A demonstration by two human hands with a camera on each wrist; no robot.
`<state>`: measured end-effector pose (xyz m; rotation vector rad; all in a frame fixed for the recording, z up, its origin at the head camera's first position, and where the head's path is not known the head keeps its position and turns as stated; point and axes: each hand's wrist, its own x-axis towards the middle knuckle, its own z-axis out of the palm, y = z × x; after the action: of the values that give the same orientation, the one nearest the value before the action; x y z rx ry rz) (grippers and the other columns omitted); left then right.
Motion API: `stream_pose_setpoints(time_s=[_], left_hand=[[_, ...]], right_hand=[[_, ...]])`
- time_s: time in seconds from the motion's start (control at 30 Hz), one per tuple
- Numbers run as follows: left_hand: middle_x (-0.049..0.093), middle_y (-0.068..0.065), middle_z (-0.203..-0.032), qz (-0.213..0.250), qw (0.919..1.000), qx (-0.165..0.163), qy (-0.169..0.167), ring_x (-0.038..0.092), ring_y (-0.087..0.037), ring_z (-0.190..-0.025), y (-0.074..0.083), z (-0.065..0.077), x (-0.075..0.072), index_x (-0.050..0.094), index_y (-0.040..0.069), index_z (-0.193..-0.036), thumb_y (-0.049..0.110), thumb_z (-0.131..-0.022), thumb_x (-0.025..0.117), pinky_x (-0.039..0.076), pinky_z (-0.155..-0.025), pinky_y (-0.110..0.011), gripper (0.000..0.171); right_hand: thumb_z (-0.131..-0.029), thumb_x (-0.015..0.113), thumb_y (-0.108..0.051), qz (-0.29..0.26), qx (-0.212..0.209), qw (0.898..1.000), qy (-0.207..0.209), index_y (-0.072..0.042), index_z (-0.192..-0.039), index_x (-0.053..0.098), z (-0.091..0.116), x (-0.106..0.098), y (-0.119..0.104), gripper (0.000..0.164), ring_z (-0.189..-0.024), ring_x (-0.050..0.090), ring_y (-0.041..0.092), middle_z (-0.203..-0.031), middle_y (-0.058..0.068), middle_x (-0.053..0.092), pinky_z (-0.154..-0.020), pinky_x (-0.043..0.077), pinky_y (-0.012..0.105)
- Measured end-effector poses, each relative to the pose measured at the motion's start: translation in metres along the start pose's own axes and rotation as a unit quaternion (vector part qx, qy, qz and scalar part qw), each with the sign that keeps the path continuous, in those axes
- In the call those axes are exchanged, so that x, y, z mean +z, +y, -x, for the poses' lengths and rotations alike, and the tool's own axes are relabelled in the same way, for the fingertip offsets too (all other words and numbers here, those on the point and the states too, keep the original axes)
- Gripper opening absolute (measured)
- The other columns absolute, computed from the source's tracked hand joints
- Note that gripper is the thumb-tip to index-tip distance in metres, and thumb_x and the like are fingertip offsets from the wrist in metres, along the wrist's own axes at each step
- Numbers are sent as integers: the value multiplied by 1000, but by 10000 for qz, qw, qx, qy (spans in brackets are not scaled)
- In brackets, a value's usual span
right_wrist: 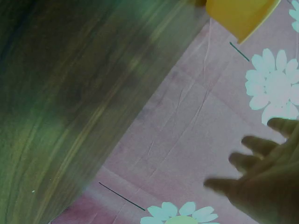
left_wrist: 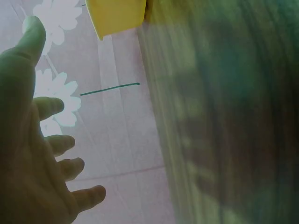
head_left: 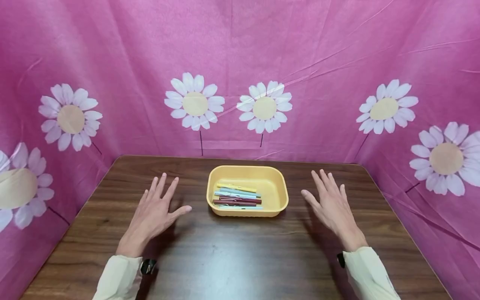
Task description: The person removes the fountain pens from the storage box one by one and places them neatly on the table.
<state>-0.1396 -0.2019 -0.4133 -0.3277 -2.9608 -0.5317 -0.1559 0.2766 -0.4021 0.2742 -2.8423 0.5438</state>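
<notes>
Slim pens [head_left: 240,201] in yellow, pale blue and dark maroon lie side by side in the left part of a shallow, round-cornered yellow tray [head_left: 275,191], so close together that I'd judge a light fingertip pinch on one barrel would disturb the neighbours least. Over the dark wood-grain table [head_left: 225,258], the person's left hand [head_left: 151,212] and right hand [head_left: 333,208] hold nothing, fingers spread, one on either side and apart from the tray. From here I can make out no brand, label or lettering on the pens, the tray or the daisy-patterned pink cloth [head_left: 232,37] behind.
</notes>
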Motion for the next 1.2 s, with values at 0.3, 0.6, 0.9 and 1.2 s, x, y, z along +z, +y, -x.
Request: stream_pose_setpoints(time_s=[0.3,0.6,0.9,1.2], left_hand=[[9,-19,-168,455,9989,-90,-99,8,-44,-151,4,-4,8,23,17,-163,69,-89,62,23,-113,-71,99],[25,-18,-164,701,9973,69,209,19,-43,-150,8,-12,15,32,18,-160,71,-84,67,30,-110,-71,99],[35,-19,-158,1238,9921,10,190,32,-44,-143,14,-17,26,39,16,-157,66,-85,70,34,-109,-69,92],[44,-22,-150,2495,9677,-278,242,41,-41,-138,21,-23,37,43,11,-153,43,-90,75,37,-110,-62,78]], right_hand=[[-105,47,-52,-236,-189,9990,-329,-5,-157,34,-6,3,-5,72,-150,18,44,-161,25,29,-119,15,67],[-102,61,-38,-530,-601,9959,428,-2,-149,47,-13,3,-13,61,-137,41,45,-150,23,47,-110,34,64],[-96,71,-35,-841,-669,9920,658,-4,-139,58,-19,11,-24,55,-127,49,39,-135,18,58,-103,43,59],[-94,74,-35,-1072,-736,9900,545,-6,-136,60,-27,19,-38,54,-121,54,34,-128,15,63,-102,45,55]])
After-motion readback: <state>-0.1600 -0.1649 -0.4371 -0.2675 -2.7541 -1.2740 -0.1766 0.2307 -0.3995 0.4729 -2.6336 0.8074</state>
